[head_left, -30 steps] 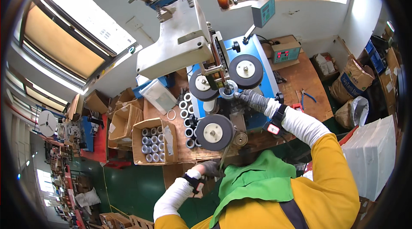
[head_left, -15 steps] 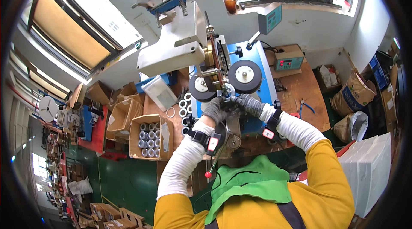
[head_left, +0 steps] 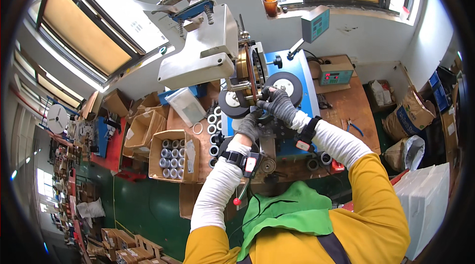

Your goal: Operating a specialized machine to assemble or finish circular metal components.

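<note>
Both my hands wear grey gloves and work at the front of a coil winding machine (head_left: 198, 71). My left hand (head_left: 249, 126) is low between the two black rollers, its fingers bent inward. Whatever it grips is covered by the fingers. My right hand (head_left: 280, 107) reaches up beside the winding ring (head_left: 251, 68), in front of the right black roller (head_left: 286, 85). Its fingers are curled close together, and anything small between them is hidden. The left black roller (head_left: 233, 103) stands just beyond my left hand. The ring-shaped core between the rollers is mostly hidden by my hands.
Several pale rings (head_left: 212, 129) lie left of the machine, beside a cardboard box (head_left: 154, 165) of wound rings. A lever with a red knob (head_left: 236, 201) sticks out in front. Blue-handled pliers (head_left: 354, 128) and a control box (head_left: 336, 74) are on the right.
My right hand has moved up and to the left, onto the area by the winding ring. The core seen between my hands is now largely covered. My left hand has shifted slightly.
</note>
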The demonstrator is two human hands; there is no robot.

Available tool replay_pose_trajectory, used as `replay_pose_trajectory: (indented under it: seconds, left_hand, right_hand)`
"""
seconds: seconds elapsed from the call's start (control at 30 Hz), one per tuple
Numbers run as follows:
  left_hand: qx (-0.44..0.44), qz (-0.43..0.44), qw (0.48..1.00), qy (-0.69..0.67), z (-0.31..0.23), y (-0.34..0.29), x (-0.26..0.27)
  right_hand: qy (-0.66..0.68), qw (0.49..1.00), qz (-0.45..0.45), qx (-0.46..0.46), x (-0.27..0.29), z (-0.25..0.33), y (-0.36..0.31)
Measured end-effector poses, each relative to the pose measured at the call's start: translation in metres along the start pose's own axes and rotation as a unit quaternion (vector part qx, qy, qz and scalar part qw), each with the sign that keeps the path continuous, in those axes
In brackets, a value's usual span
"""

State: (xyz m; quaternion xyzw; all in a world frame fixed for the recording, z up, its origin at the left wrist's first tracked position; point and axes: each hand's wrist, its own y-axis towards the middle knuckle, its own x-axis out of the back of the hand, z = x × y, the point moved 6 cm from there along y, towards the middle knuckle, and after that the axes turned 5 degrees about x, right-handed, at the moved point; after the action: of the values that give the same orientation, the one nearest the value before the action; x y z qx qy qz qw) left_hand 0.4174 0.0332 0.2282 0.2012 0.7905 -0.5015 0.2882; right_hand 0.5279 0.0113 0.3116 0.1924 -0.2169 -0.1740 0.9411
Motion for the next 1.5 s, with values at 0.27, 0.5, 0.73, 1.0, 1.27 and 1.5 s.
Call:
replay_pose_trajectory:
  seconds: [0.27, 0.5, 0.73, 1.0, 1.27, 1.5]
  left_hand:
    - [-0.044, 0.031, 0.998, -0.016, 0.028, -0.002, 0.007]
    - [-0.056, 0.042, 0.998, -0.004, 0.061, -0.034, 0.017]
    - [-0.115, -0.031, 0.988, 0.102, 0.113, -0.047, 0.043]
    - [0.083, -0.059, 0.989, 0.109, 0.183, -0.069, 0.107]
    - [0.304, 0.068, 0.884, 0.350, 0.227, -0.073, 0.202]
    - [0.186, 0.039, 0.772, 0.606, 0.134, -0.085, 0.335]
  right_hand:
    - [-0.065, 0.987, 0.114, 0.095, -0.005, 0.022, -0.017]
    - [0.233, 0.942, 0.185, -0.153, 0.013, -0.010, -0.069]
    - [0.298, 0.916, 0.152, -0.223, -0.019, -0.023, -0.070]
    - [0.178, 0.894, 0.249, -0.327, -0.051, -0.068, -0.158]
    - [-0.098, 0.851, 0.193, -0.479, -0.048, -0.130, -0.369]
    - [-0.022, 0.726, -0.152, -0.671, -0.007, -0.125, -0.506]
